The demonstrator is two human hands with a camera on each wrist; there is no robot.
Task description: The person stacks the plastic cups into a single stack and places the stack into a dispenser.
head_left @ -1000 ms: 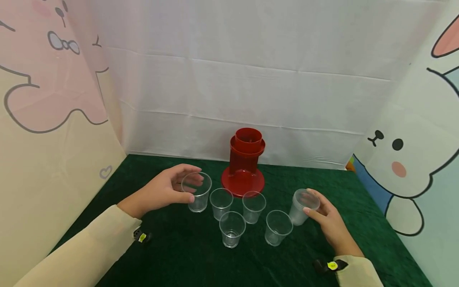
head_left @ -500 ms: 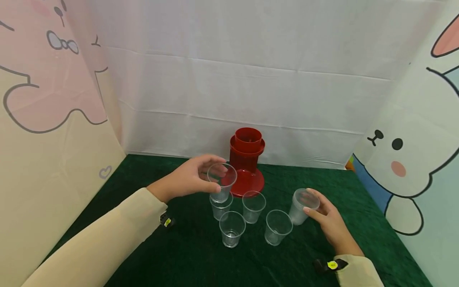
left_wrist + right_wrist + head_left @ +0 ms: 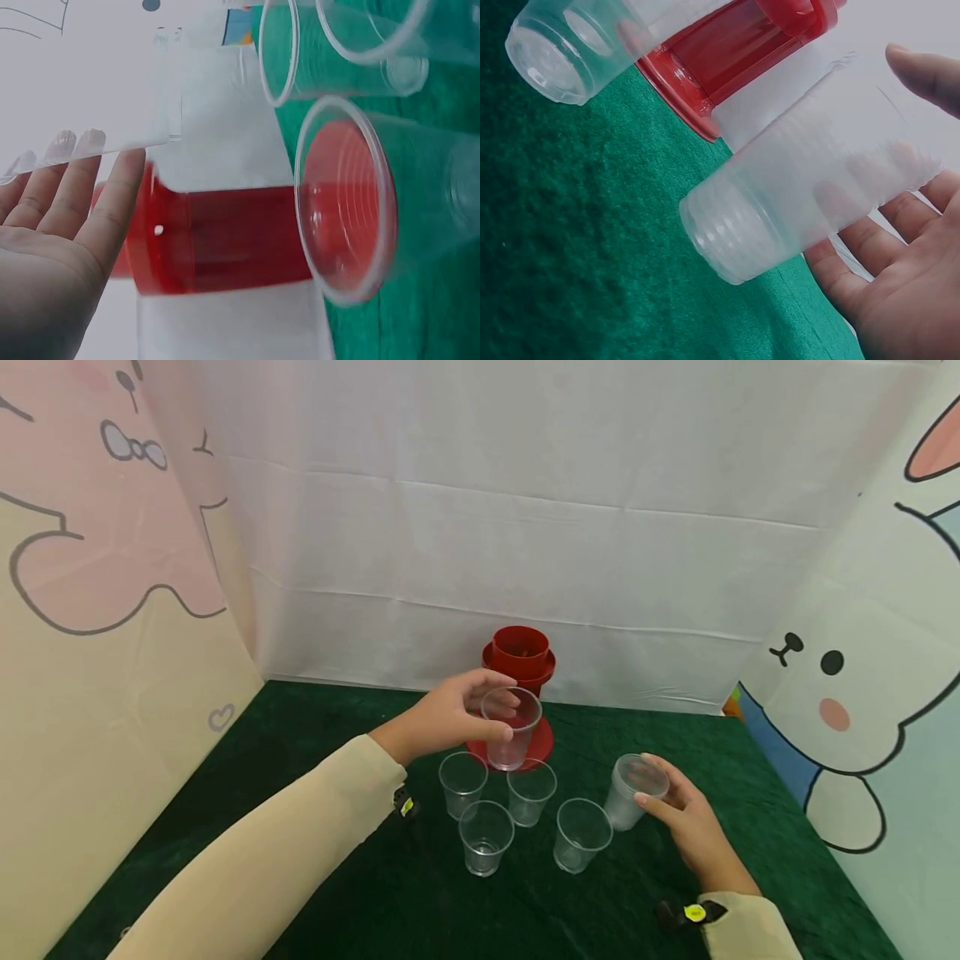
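My left hand (image 3: 450,718) grips a clear plastic cup (image 3: 507,747) near its rim, thumb in front and fingers behind. This cup hangs upright above the table, overlapping the red plastic stand (image 3: 521,664) in the head view. In the left wrist view, the fingers (image 3: 71,202) lie against the see-through cup wall. On the right, my right hand (image 3: 693,831) holds a stack of nested clear cups (image 3: 624,797), thumb on the near side; the stack leans slightly in the right wrist view. Several single clear cups (image 3: 486,839) stand upright between the hands.
A dark green cloth (image 3: 420,893) covers the table. The red stand has a round base and a stepped tube top, close to the white back curtain (image 3: 450,527). Printed cartoon panels (image 3: 862,693) flank both sides.
My left hand has carried its cup rightward and slightly back, passing over a standing cup to in front of the red stand. The right hand and its stack have stayed in place.
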